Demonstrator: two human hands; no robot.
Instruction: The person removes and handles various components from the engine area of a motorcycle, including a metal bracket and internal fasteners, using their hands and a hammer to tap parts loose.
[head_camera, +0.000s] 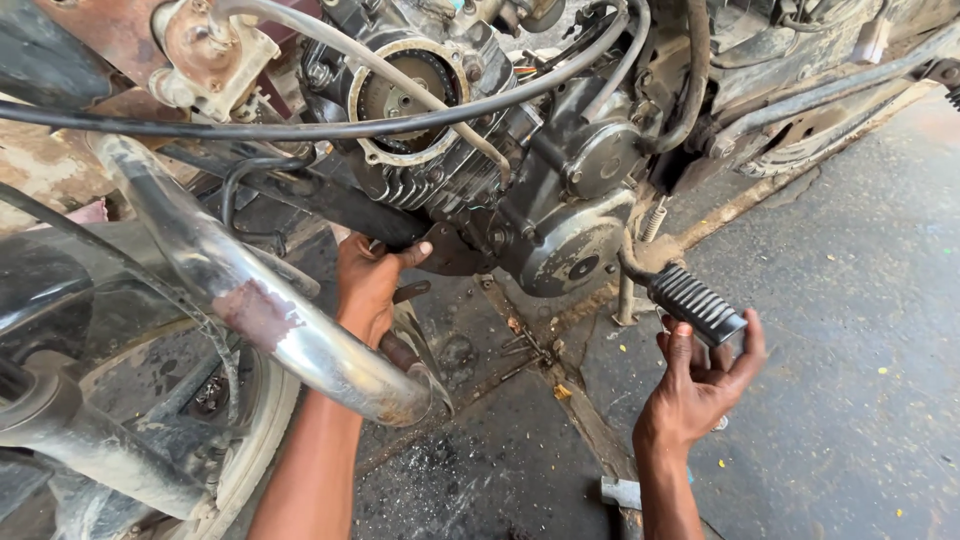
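Note:
A greasy motorcycle engine (480, 150) hangs in its frame above a dirty floor. My left hand (370, 285) reaches up under the engine and grips a dark metal bracket or plate (450, 252) at its lower front, thumb on top. My right hand (705, 375) cups the end of the ribbed black rubber footpeg (697, 303), fingers curled under it. A chrome exhaust pipe (270, 310) with a rusty patch crosses in front of my left forearm and hides part of it.
A black cable (300, 128) and hoses loop across the engine. The front wheel and tyre (200, 420) sit at lower left. Loose bolts and small parts (525, 350) lie on the oily floor below the engine. A small pale object (622, 492) lies near my right forearm.

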